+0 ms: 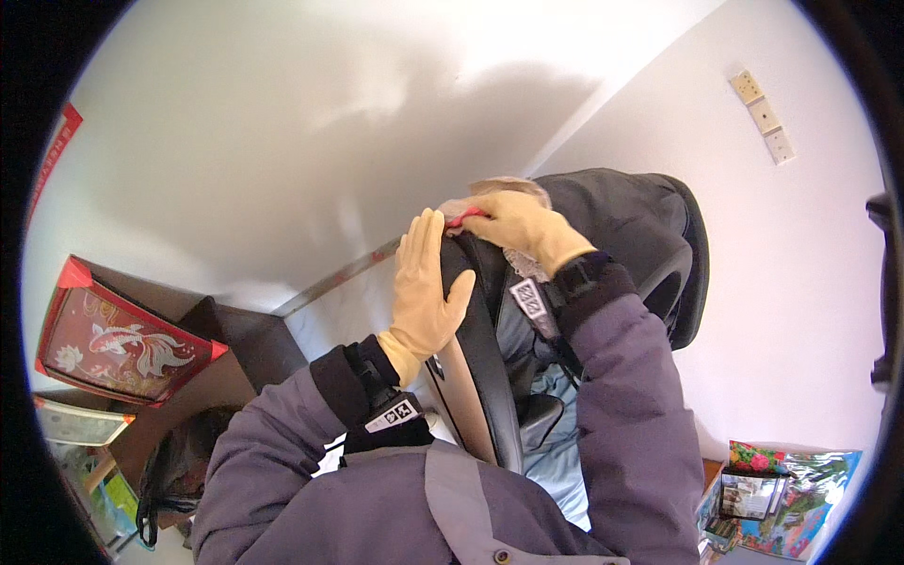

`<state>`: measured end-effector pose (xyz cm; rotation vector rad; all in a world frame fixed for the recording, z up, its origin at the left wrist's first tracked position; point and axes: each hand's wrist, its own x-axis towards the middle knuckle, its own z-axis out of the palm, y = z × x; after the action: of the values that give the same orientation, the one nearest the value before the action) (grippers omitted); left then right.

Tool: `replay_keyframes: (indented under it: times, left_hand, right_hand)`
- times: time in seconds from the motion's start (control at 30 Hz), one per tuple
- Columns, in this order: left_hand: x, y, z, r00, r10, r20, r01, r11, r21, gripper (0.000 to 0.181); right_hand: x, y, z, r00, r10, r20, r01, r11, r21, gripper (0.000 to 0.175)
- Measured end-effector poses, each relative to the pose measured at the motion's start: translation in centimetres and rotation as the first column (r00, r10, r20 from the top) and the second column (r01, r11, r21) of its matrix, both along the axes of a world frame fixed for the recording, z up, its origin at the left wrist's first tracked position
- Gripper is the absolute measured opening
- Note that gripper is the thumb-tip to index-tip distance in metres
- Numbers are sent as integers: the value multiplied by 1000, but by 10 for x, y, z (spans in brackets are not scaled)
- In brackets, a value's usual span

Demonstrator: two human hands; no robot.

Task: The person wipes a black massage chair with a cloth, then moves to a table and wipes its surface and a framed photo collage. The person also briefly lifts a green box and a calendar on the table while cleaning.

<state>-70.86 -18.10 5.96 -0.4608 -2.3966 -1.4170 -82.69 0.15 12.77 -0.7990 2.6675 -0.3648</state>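
My right hand (526,229), in a yellow rubber glove, is closed on a beige and red cloth (524,265) against the top of a black padded chair (487,353), which looks like a massage chair. Parts of the cloth stick out above and below the fingers. My left hand (424,293), gloved alike, lies flat with fingers together and thumb apart along the chair's upper side edge, beside the cloth, and grips nothing. A bulky black padded part (614,233) of the chair stands to the right of my right hand.
White walls (741,268) meet in a corner behind the chair. At the left, a red-framed fish picture (127,339) leans by a dark brown cabinet (258,346), with a black bag (180,459) below. Light blue fabric (558,424) lies in the seat. Wall sockets (764,116) and colourful packaging (798,494) are at the right.
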Motion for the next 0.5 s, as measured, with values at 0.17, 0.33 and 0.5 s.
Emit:
replay_keyframes:
  times: [0.17, 0.33, 0.5]
  left_hand:
    - [15, -28, -7, 990, -136, 32, 130, 980, 151, 87]
    - [48, -83, -50, 927, -167, 335, 62, 951, 304, 85]
    - [64, -103, -93, 811, -42, 583, -182, 930, 320, 73]
  right_hand:
    - [19, -41, 12, 978, 162, 129, -136, 972, -189, 39]
    - [75, 0, 7, 896, 67, -438, -129, 985, -114, 49]
    - [43, 6, 1, 894, -92, -439, 49, 993, -108, 36]
